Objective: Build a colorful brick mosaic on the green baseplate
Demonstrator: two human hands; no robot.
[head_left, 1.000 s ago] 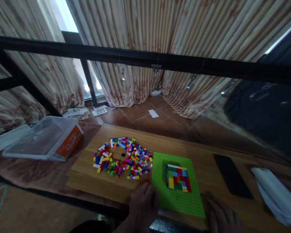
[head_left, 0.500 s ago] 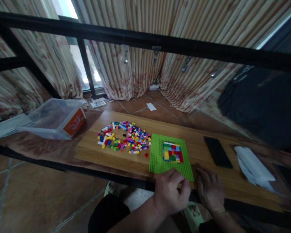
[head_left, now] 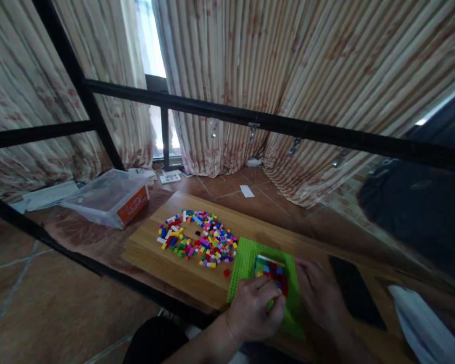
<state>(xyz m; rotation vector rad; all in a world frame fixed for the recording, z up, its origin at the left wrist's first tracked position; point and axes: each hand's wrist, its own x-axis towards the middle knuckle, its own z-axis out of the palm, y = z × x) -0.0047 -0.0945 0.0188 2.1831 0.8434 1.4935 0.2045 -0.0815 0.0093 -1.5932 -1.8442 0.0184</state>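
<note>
A green studded baseplate [head_left: 246, 255] lies on the wooden board, bearing a low multicoloured block of toy bricks [head_left: 270, 268]. My left hand [head_left: 256, 309] is over the near left part of the plate, fingers curled together at the block's near side. It covers part of the bricks, and whatever its fingertips hold is hidden. Along the plate's right edge rests my right hand [head_left: 320, 296], slightly blurred, its fingers stretched forward. Nothing shows in it. A loose red brick [head_left: 226, 272] sits just left of the plate.
A spread of loose coloured bricks [head_left: 212, 237] covers the board's [head_left: 155, 253] left half. Farther left stands a clear plastic bin [head_left: 111, 194] with an orange label. To the right lie a black phone-like slab [head_left: 356, 290] and a white packet [head_left: 426, 321]. A black metal rail [head_left: 212, 108] crosses beyond.
My left hand has moved forward from the plate's near edge onto it, to the brick block. My right hand has moved forward along the plate's right side. The camera view has tilted.
</note>
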